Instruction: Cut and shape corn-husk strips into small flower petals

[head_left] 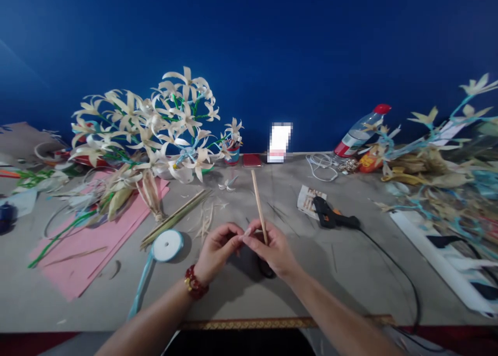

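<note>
Over the middle of the table, my left hand (pixel 221 244) and my right hand (pixel 274 247) meet, fingertips pinched together. Between them is a small pale piece (pixel 246 235), too small to name. A thin pale stick (pixel 257 197) rises from my right hand, held between its fingers and leaning slightly left. Below that hand shows a dark loop (pixel 266 269), mostly hidden, and I cannot tell what it belongs to. A roll of light blue tape (pixel 168 245) lies left of my left hand, its loose end running toward the front edge. Thin pale strips (pixel 207 222) lie just beyond my left hand.
Cream artificial flowers (pixel 187 117) stand at the back left, above pink sheets (pixel 70 278). A black glue gun (pixel 334 214) lies to the right, its cord running to the front edge. Further right are a white power strip (pixel 436 265), a tilted bottle (pixel 356 133) and more flower stems.
</note>
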`<state>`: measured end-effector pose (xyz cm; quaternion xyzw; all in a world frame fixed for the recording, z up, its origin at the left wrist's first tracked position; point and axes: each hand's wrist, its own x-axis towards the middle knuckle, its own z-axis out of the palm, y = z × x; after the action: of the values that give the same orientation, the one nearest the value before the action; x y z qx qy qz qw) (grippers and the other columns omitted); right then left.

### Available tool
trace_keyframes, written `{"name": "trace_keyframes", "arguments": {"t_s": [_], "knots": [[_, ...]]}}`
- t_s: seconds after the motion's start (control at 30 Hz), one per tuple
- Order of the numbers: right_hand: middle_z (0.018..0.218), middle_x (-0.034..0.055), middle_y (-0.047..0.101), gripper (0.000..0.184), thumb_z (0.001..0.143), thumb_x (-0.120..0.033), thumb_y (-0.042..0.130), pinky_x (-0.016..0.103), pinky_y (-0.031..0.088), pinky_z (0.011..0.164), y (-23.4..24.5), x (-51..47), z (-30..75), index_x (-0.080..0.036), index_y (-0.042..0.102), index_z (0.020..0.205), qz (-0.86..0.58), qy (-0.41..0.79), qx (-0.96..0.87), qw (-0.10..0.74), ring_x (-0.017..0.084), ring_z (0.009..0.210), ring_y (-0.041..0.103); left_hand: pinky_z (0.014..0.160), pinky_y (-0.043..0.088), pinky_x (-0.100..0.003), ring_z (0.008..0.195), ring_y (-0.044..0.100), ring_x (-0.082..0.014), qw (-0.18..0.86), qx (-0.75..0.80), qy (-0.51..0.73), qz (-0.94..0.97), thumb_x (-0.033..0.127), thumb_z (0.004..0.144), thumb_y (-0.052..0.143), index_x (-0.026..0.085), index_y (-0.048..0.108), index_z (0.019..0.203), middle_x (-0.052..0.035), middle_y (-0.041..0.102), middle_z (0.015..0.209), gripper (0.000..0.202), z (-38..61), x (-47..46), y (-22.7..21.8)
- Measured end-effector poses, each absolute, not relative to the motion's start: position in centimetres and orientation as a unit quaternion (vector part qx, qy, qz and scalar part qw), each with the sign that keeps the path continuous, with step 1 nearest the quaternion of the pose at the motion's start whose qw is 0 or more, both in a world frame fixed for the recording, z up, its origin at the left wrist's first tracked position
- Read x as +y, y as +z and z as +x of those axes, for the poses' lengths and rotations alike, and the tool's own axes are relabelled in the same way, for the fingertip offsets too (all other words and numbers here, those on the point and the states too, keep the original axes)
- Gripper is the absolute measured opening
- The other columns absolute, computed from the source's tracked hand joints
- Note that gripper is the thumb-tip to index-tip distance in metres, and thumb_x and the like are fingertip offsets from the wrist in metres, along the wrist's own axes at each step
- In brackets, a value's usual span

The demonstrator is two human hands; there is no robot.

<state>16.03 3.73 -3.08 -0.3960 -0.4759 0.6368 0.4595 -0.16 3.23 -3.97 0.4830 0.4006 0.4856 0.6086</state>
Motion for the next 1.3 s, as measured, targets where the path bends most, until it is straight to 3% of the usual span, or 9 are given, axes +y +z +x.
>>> {"name": "trace_keyframes", "arguments": {"t_s": [0.13,0.27,0.33,0.5,0.67,0.8,1.03,1.2,1.3], "knots": [[0.063,-0.0044,0.056,0.027,0.077,-0.04,0.075,0.022,0.04,0.053,-2.9,3.8,16.4,-0.021,0.056,0.079,-0.392,0.636,-0.49,0.449,0.011,0.055,0.054,0.058,0.044,-0.02,0.059,0.054,-0.0083,0.635,0.375,0.47,0.485,0.035,0.084,0.069,0.014,0.064,0.086,0.0002,0.059,0.072,0.021,-0.2,3.1,-4.2],[0.073,-0.0022,0.057,0.025,0.075,-0.036,0.074,0.024,0.042,0.06,-2.4,4.4,17.0,-0.021,0.054,0.076,-0.361,0.638,-0.521,0.437,0.012,0.064,0.056,0.07,0.047,-0.026,0.075,0.057,-0.0129,0.623,0.338,0.476,0.52,0.032,0.087,0.065,0.016,0.063,0.103,-0.006,0.061,0.098,0.023,-0.8,3.3,-3.7],[0.074,-0.0023,0.057,0.023,0.072,-0.03,0.073,0.023,0.04,0.06,-2.4,4.6,17.3,-0.02,0.053,0.075,-0.363,0.648,-0.537,0.4,0.012,0.065,0.053,0.073,0.046,-0.027,0.081,0.056,-0.0148,0.597,0.342,0.482,0.542,0.032,0.087,0.064,0.016,0.063,0.103,-0.0071,0.058,0.104,0.023,-1.0,3.4,-3.3],[0.063,-0.0051,0.055,0.021,0.067,-0.023,0.071,0.021,0.034,0.055,-2.9,4.7,17.3,-0.018,0.052,0.074,-0.385,0.673,-0.556,0.3,0.009,0.057,0.045,0.068,0.042,-0.024,0.075,0.053,-0.0134,0.621,0.363,0.425,0.549,0.033,0.085,0.067,0.016,0.059,0.088,-0.0018,0.056,0.083,0.02,-0.9,3.7,-2.8],[0.061,-0.0064,0.051,0.024,0.066,-0.027,0.074,0.019,0.032,0.052,-2.4,4.9,17.5,-0.018,0.052,0.07,-0.383,0.683,-0.546,0.298,0.008,0.056,0.042,0.066,0.039,-0.022,0.072,0.051,-0.0122,0.673,0.357,0.384,0.522,0.037,0.08,0.072,0.015,0.058,0.081,-0.001,0.057,0.077,0.026,-1.2,4.1,-2.6],[0.056,-0.009,0.045,0.025,0.069,-0.033,0.073,0.017,0.022,0.041,-2.0,5.0,17.9,-0.018,0.055,0.077,-0.401,0.709,-0.509,0.278,0.005,0.045,0.032,0.063,0.037,-0.022,0.066,0.048,-0.0107,0.694,0.353,0.362,0.512,0.038,0.08,0.071,0.015,0.06,0.08,-0.0001,0.055,0.073,0.027,-1.4,4.1,-2.5],[0.058,-0.0096,0.045,0.031,0.075,-0.043,0.072,0.016,0.015,0.036,-2.1,5.2,18.0,-0.02,0.053,0.085,-0.412,0.721,-0.475,0.29,0.003,0.04,0.024,0.062,0.037,-0.022,0.066,0.048,-0.011,0.643,0.37,0.38,0.553,0.037,0.082,0.07,0.014,0.063,0.081,-0.0008,0.056,0.073,0.024,-1.5,3.9,-2.3],[0.058,-0.0077,0.036,0.038,0.088,-0.055,0.056,0.02,0.023,0.042,-2.6,4.9,17.5,-0.02,0.051,0.075,-0.422,0.611,-0.589,0.317,0.007,0.046,0.03,0.062,0.041,-0.022,0.066,0.05,-0.0108,0.609,0.384,0.476,0.506,0.036,0.083,0.07,0.015,0.062,0.08,-0.0003,0.057,0.074,0.023,-1.3,3.9,-2.5],[0.058,-0.0043,0.043,0.044,0.093,-0.054,0.05,0.023,0.03,0.049,-3.1,4.5,16.9,-0.019,0.048,0.066,-0.408,0.55,-0.661,0.308,0.01,0.052,0.04,0.064,0.043,-0.022,0.068,0.054,-0.0112,0.592,0.388,0.504,0.494,0.035,0.082,0.071,0.015,0.063,0.08,-0.0011,0.061,0.077,0.021,-1.1,3.9,-2.7]]}}
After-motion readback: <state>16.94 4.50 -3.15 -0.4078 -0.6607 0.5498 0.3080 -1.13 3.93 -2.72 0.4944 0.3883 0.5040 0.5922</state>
